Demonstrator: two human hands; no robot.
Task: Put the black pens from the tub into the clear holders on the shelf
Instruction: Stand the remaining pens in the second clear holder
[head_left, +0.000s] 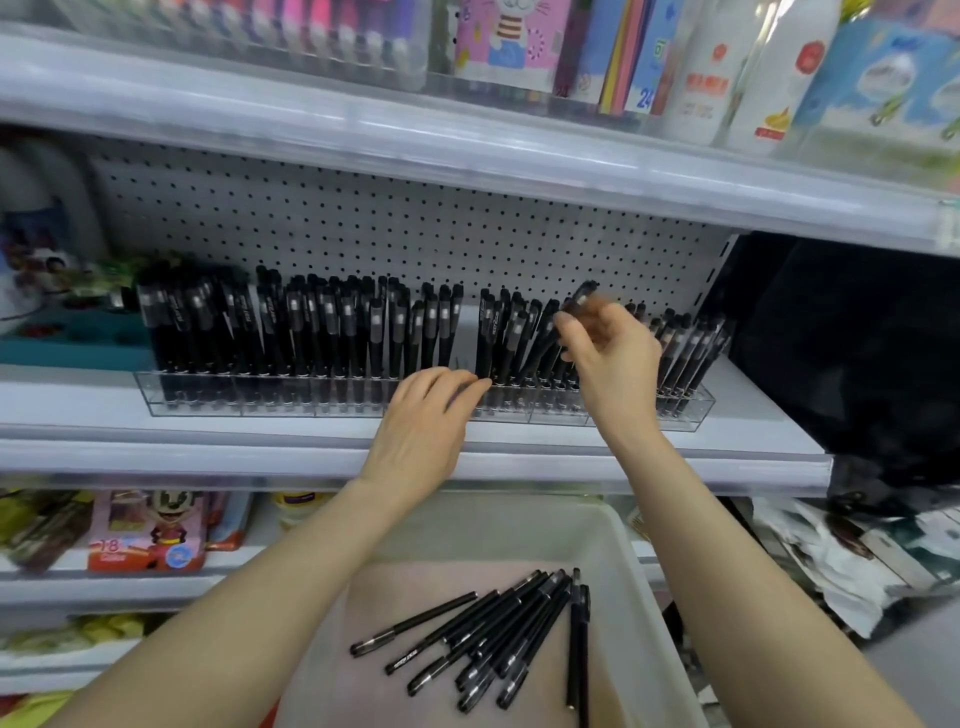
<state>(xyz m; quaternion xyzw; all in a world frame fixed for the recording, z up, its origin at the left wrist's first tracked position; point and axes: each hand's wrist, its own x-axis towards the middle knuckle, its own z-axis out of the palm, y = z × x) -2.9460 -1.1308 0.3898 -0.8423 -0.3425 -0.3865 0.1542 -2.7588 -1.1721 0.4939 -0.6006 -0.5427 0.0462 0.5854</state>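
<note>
Several black pens (498, 639) lie loose in a white tub (636, 587) at the bottom of the view. On the middle shelf a row of clear holders (260, 402) stands packed with upright black pens (322, 327). My right hand (610, 358) pinches a black pen (579, 296) by its upper part, tilted, its lower end among the pens in the holder. My left hand (428, 421) rests with straight fingers on the front of the holders, fingertips touching the pens near a gap in the row.
The white shelf edge (208, 457) runs in front of the holders, with pegboard (395, 223) behind. Above sit colourful stationery and white bottles (727, 73). Boxed goods (150, 530) fill the lower shelf at left. A dark bag (852, 358) lies at right.
</note>
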